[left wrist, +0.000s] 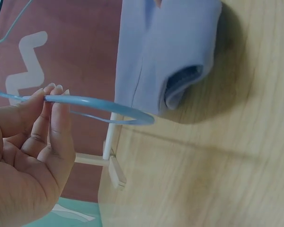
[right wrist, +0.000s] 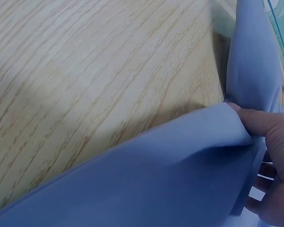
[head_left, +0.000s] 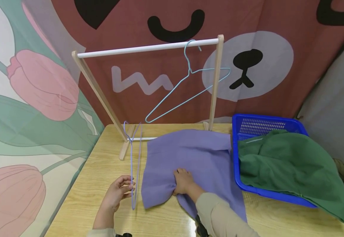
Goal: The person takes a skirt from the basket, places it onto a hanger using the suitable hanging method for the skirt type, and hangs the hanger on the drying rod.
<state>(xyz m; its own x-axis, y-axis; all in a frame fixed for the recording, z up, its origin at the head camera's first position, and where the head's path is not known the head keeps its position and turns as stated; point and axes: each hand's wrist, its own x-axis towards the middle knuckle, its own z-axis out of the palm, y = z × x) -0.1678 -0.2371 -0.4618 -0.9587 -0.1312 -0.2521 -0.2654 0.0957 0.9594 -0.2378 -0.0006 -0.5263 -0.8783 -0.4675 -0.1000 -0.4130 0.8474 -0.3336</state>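
Observation:
My left hand pinches a thin purple clothes hanger near one end, between thumb and fingertips. Held on its side, the hanger has its hook pointing toward the rack. In the left wrist view the hanger's rounded end sticks out past the fingers. A purple garment lies spread on the table just right of the hanger. At its near edge, my right hand grips the cloth and bunches it. The right wrist view shows the thumb on a folded edge of the garment, fingers partly hidden behind the fabric.
Behind the garment stands a wooden rack with a white rod. A light blue hanger hangs from the rod near the right post. On the right, a blue basket holds a green garment that drapes over its near rim.

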